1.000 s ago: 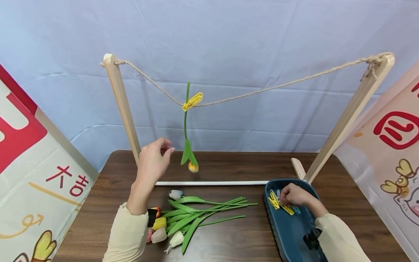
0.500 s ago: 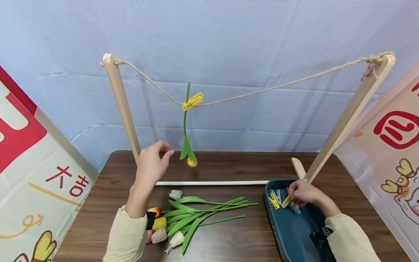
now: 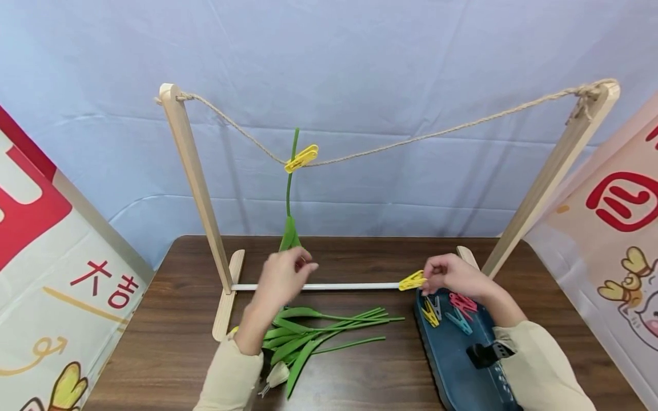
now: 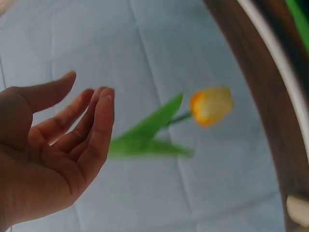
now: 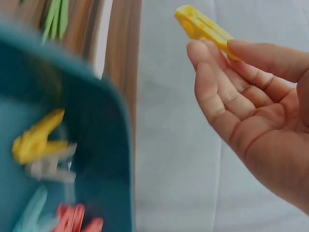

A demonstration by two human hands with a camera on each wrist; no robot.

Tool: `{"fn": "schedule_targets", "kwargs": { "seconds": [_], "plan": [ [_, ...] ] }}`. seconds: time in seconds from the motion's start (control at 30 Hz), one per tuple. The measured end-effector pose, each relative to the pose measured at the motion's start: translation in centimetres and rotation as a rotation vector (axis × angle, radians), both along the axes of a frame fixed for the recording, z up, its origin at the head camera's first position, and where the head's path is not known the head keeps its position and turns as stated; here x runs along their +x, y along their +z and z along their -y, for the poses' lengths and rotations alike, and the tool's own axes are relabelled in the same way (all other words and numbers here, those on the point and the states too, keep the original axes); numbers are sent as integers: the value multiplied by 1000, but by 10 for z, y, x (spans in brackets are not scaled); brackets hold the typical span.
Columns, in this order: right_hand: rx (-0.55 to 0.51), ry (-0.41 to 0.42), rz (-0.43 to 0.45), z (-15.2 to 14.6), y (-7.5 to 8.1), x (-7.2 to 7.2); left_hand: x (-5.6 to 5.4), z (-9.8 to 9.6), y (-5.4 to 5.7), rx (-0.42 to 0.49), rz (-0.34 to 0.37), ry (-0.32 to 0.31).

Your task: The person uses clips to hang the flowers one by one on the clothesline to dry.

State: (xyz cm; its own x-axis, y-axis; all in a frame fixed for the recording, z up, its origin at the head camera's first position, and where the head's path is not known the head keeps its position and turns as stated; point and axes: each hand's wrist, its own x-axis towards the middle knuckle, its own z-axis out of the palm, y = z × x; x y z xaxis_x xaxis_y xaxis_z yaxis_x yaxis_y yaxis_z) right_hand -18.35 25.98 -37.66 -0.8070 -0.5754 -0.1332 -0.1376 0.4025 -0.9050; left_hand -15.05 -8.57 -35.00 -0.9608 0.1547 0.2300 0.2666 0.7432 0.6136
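My right hand point(image 3: 457, 278) pinches a yellow clothespin point(image 3: 412, 280) between thumb and fingers, above the far end of the blue tray point(image 3: 446, 388). The right wrist view shows that clothespin point(image 5: 205, 30) at the fingertips. My left hand point(image 3: 285, 277), fingers loosely bent and holding nothing, is in front of the hanging tulip point(image 3: 289, 235). In the head view it hides the bloom; the left wrist view shows the orange-yellow bloom point(image 4: 211, 106) apart from the fingers. Another yellow clothespin point(image 3: 301, 158) fixes that tulip's stem upside down to the rope point(image 3: 375, 149).
Wooden posts point(image 3: 197, 188) hold the sagging rope, joined low by a white bar point(image 3: 349, 286). Several tulips point(image 3: 303, 337) lie on the brown table point(image 3: 380, 377), blooms partly behind my left arm. In the tray are yellow, grey, teal point(image 3: 459, 321) and pink clothespins point(image 3: 464, 303).
My right hand has lifted a yellow clothespin out of the tray and moved left. My left hand has shifted right, from beside the left post to the hanging tulip.
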Motion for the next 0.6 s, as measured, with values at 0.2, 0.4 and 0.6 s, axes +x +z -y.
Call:
{"fn": "schedule_targets", "kwargs": {
  "seconds": [0.2,0.4,0.6],
  "plan": [
    [-41,57,-9,45,6,0,6,-36,-16,-40,103,-196],
    [-87,102,-21,74,10,1,7,-53,-27,-55,97,-236],
    [-91,85,-39,83,12,3,7,-53,-28,-62,45,-225]
  ]
}}
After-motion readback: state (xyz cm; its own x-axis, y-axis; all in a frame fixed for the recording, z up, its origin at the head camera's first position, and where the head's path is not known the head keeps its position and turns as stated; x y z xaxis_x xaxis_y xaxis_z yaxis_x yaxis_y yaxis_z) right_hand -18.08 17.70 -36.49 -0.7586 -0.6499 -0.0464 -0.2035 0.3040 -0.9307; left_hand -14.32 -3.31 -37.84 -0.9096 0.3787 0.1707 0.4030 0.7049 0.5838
